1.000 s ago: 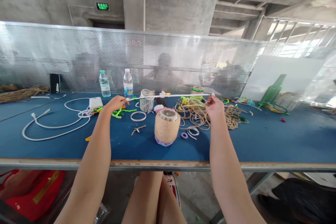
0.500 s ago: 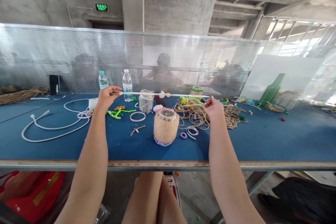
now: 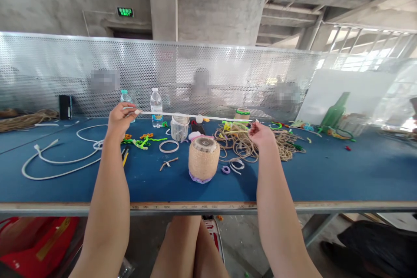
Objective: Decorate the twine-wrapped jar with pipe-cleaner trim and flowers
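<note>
A thin white strip (image 3: pixel 195 116), which looks like tape, is stretched nearly level above the table between my two hands. My left hand (image 3: pixel 121 117) pinches one end between thumb and fingertips. The other end is held by my right hand (image 3: pixel 259 132), its fingers curled in. Below the strip stands a jar wrapped in tan twine (image 3: pixel 203 163), upside down, with a purple trim around its lower edge. A white ring (image 3: pixel 168 147), a purple ring (image 3: pixel 226 169) and a white coil (image 3: pixel 237 165) lie near it.
Tangled twine (image 3: pixel 283 144) lies behind my right hand. Further back stand a clear glass jar (image 3: pixel 179 128), a water bottle (image 3: pixel 157 108) and a green bottle (image 3: pixel 337 110). A white cable (image 3: pixel 58 177) loops at the left. A perforated metal screen (image 3: pixel 137 63) borders the table's back.
My left hand has moved left and slightly up, with the strip's end in it. My right hand has shifted slightly left in the view, and the strip now spans a wider gap.
</note>
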`<state>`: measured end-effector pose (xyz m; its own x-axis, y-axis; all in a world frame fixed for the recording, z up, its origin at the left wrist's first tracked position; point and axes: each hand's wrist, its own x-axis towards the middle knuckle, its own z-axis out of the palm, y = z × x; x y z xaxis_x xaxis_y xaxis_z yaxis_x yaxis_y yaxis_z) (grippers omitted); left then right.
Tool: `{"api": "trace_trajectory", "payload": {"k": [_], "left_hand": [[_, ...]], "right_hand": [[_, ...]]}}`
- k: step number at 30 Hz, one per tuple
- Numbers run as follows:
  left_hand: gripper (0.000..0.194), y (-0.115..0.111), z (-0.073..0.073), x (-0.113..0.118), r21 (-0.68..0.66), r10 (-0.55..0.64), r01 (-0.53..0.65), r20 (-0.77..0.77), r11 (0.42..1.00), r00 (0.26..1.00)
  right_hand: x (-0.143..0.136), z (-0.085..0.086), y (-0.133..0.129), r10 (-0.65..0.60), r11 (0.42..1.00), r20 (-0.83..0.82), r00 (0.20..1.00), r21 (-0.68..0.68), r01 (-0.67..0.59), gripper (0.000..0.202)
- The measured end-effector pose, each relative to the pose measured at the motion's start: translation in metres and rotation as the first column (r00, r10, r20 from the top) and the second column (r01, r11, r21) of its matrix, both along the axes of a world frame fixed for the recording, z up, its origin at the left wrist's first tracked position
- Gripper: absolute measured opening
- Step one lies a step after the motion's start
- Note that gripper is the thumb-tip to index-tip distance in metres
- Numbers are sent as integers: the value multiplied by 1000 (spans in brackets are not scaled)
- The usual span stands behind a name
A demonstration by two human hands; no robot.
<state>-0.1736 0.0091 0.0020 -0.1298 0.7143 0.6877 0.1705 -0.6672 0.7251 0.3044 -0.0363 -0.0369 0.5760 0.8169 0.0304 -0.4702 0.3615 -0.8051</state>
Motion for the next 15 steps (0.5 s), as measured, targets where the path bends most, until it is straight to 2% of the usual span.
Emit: {"api": "trace_trajectory", "payload": {"k": [4, 8, 12, 15], "left_hand": [[43, 4, -6, -3, -86, -6, -2, -97, 996, 995], [48, 5, -9, -6, -158, 35, -55, -126, 986, 991], [50, 8, -10, -6, -200, 85, -99, -78, 975, 993], [59, 10, -10, -4, -227, 139, -126, 43, 966, 989]], "right_hand": [[-4, 1, -1, -140, 988, 74, 987, -48, 144, 14], [-8, 0, -4, -156, 985, 109, 982, -61, 163, 13], [-6, -3, -5, -151, 986, 90, 984, -57, 157, 13], [-4, -5, -5, -140, 990, 61, 988, 9, 140, 13]]}}
